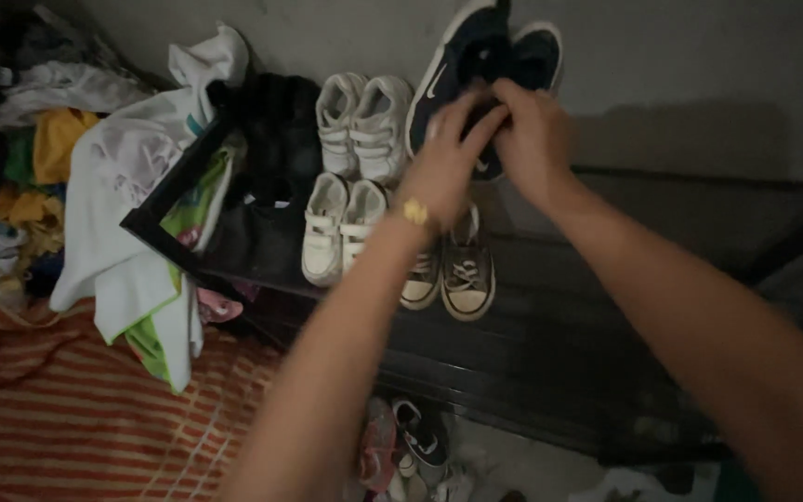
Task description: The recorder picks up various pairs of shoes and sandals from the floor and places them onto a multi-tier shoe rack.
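Both my hands meet at a pair of dark blue sneakers point(476, 56) with white soles, standing against the wall at the back of a black shelf point(550, 307). My left hand point(448, 153) and my right hand point(533, 135) grip the pair at its near end. A gold bracelet sits on my left wrist. Just below my hands stands a small pair of grey lace-up sneakers point(453, 274). To the left are two pairs of white strap shoes, one at the back point(362, 121) and one in front point(338, 228).
White and green clothes point(132, 214) hang over the shelf's left corner, with a heap of mixed clothing point(20, 158) beyond. An orange striped cloth point(76, 418) covers the floor at lower left. More small shoes point(411, 442) lie on the floor below the shelf.
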